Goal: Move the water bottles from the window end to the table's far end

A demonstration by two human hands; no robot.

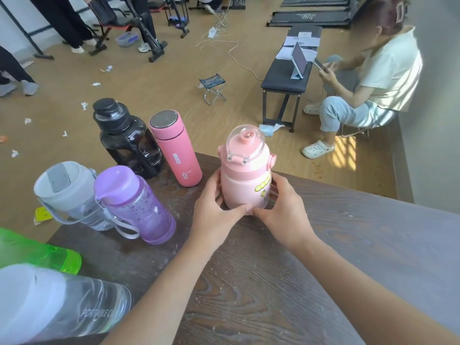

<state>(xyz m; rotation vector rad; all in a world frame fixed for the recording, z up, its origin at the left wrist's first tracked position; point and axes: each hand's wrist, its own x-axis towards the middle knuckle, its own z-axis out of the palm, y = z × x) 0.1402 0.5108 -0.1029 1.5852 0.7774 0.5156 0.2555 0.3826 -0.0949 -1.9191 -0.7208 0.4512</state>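
A round pale-pink bottle [245, 178] with a clear flip lid stands upright near the far edge of the dark wooden table [348, 245]. My left hand [211, 210] grips its left side and my right hand [283, 210] its right side, thumbs meeting at its base. To its left stand a tall pink flask [176, 150], a black jug [127, 138], a purple bottle [139, 207] and a grey-lidded clear bottle [67, 192]. A green bottle [44, 255] and a clear bottle [62, 305] with a white lid sit at the near left.
The table's far edge runs just behind the bottles, with wooden floor beyond. A person [366, 78] sits at the right by a black bench [286, 75]. A small folding stool [212, 88] and exercise machines [139, 26] stand further off.
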